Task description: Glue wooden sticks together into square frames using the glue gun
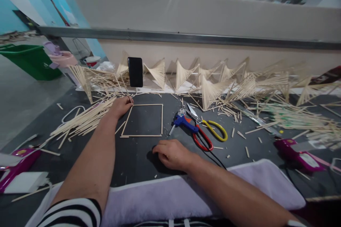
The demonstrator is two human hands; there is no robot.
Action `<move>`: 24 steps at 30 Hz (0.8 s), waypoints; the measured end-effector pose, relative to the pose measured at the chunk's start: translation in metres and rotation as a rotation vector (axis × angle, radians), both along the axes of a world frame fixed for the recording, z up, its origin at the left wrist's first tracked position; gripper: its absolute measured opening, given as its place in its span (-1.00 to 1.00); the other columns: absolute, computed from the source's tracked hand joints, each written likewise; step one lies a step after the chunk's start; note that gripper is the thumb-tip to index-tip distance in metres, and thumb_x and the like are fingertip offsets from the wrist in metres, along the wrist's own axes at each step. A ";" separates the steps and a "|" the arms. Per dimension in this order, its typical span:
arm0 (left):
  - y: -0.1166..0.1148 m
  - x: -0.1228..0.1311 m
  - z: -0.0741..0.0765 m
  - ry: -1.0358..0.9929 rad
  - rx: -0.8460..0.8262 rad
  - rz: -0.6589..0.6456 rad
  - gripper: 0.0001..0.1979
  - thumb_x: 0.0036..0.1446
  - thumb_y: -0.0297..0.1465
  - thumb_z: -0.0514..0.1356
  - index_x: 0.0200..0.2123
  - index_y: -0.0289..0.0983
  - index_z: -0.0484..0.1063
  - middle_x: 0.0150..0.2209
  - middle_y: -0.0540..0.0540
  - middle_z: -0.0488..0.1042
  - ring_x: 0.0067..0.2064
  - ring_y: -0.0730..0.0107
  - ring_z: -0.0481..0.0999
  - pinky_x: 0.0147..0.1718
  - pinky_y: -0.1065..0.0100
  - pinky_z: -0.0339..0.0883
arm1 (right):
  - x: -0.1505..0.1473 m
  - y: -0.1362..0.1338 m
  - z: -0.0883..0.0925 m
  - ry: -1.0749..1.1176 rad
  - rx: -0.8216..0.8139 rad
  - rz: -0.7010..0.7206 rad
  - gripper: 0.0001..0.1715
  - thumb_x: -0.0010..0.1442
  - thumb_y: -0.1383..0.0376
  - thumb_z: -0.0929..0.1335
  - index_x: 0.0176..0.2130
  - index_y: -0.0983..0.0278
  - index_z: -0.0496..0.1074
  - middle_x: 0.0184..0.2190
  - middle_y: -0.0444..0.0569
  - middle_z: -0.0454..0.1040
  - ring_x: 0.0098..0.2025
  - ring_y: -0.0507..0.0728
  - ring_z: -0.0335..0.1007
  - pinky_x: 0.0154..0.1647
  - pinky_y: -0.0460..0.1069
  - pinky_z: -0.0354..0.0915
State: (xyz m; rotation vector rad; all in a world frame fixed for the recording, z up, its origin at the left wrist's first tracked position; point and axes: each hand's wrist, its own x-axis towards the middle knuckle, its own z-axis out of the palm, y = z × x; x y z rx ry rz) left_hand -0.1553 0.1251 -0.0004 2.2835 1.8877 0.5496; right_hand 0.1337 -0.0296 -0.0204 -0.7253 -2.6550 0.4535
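Observation:
A square frame of thin wooden sticks [162, 120] lies flat on the dark table. My left hand [122, 106] is at its far left corner, fingertips pinched together on the frame there. Near the frame's lower right corner, my right hand [172, 154] rests low over the table with its fingers curled. A small dark spot shows at its fingertips, too small to name. To the right of the frame lie a blue glue gun [185, 123] and scissors with one yellow and one red handle [217, 130]. Many loose wooden sticks [85, 118] are heaped left of the frame.
Several fan-shaped stick structures [157, 72] stand along the back, beside a black phone [135, 72]. More sticks [287, 118] lie at right. Purple devices sit at the right [298, 154] and left [20, 165]. A lilac cloth [149, 198] covers the front edge. A green bin [32, 62] stands on the floor.

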 end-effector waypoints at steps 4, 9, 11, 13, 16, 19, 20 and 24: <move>-0.002 0.001 0.001 0.000 -0.001 -0.013 -0.79 0.01 -0.32 0.07 -0.32 -0.22 0.46 -0.30 -0.09 0.54 -0.23 0.25 0.49 -0.24 0.32 0.25 | 0.000 0.000 0.000 0.022 -0.006 0.002 -0.71 0.11 0.44 0.22 -0.17 0.27 0.39 -0.34 -0.07 0.45 -0.35 0.03 0.33 -0.35 -0.11 0.15; -0.001 0.001 -0.001 -0.006 0.002 0.004 -0.81 0.00 -0.32 0.09 -0.33 -0.22 0.46 -0.32 -0.09 0.54 -0.24 0.25 0.49 -0.26 0.33 0.25 | 0.000 -0.001 -0.001 0.040 -0.006 0.010 -0.72 0.12 0.44 0.21 -0.18 0.28 0.39 -0.34 -0.07 0.45 -0.35 0.03 0.33 -0.35 -0.11 0.15; 0.000 0.000 -0.001 -0.003 0.000 0.005 -0.80 0.00 -0.32 0.09 -0.33 -0.22 0.46 -0.32 -0.08 0.54 -0.23 0.24 0.49 -0.25 0.32 0.25 | 0.000 -0.001 -0.001 0.033 -0.008 0.010 -0.72 0.12 0.44 0.21 -0.18 0.28 0.39 -0.33 -0.07 0.45 -0.35 0.02 0.33 -0.35 -0.11 0.15; 0.000 0.000 -0.001 -0.001 -0.001 0.004 -0.80 0.00 -0.33 0.08 -0.33 -0.22 0.46 -0.32 -0.08 0.54 -0.23 0.24 0.49 -0.25 0.32 0.25 | 0.000 -0.001 0.000 0.019 -0.004 0.009 -0.71 0.12 0.44 0.21 -0.17 0.27 0.39 -0.33 -0.07 0.45 -0.35 0.03 0.33 -0.34 -0.11 0.15; 0.000 0.000 -0.001 -0.005 -0.001 0.002 -0.80 -0.01 -0.32 0.08 -0.33 -0.21 0.46 -0.32 -0.08 0.54 -0.23 0.23 0.49 -0.24 0.31 0.25 | -0.001 -0.003 0.002 -0.008 0.017 0.021 -0.69 0.11 0.43 0.21 -0.14 0.27 0.38 -0.34 -0.06 0.44 -0.35 0.03 0.32 -0.37 -0.11 0.14; -0.001 0.001 0.000 -0.024 0.003 0.000 -0.80 -0.01 -0.31 0.08 -0.33 -0.21 0.45 -0.32 -0.08 0.54 -0.23 0.23 0.49 -0.24 0.32 0.26 | -0.002 -0.005 0.005 -0.028 0.037 0.051 -0.69 0.10 0.41 0.22 -0.15 0.26 0.38 -0.36 -0.07 0.44 -0.36 0.03 0.32 -0.40 -0.11 0.12; -0.001 0.001 0.001 -0.030 0.001 0.004 -0.79 -0.01 -0.30 0.08 -0.33 -0.21 0.45 -0.33 -0.08 0.54 -0.23 0.23 0.49 -0.25 0.32 0.26 | -0.002 -0.006 0.005 -0.031 0.041 0.057 -0.70 0.09 0.41 0.22 -0.15 0.25 0.38 -0.37 -0.08 0.43 -0.36 0.03 0.31 -0.41 -0.11 0.11; -0.002 0.003 0.002 -0.026 -0.018 0.018 -0.79 -0.02 -0.30 0.08 -0.33 -0.21 0.45 -0.34 -0.08 0.54 -0.24 0.22 0.49 -0.25 0.31 0.26 | -0.002 -0.006 0.006 -0.021 0.033 0.058 -0.69 0.09 0.42 0.22 -0.15 0.25 0.38 -0.35 -0.09 0.43 -0.36 0.01 0.31 -0.41 -0.11 0.12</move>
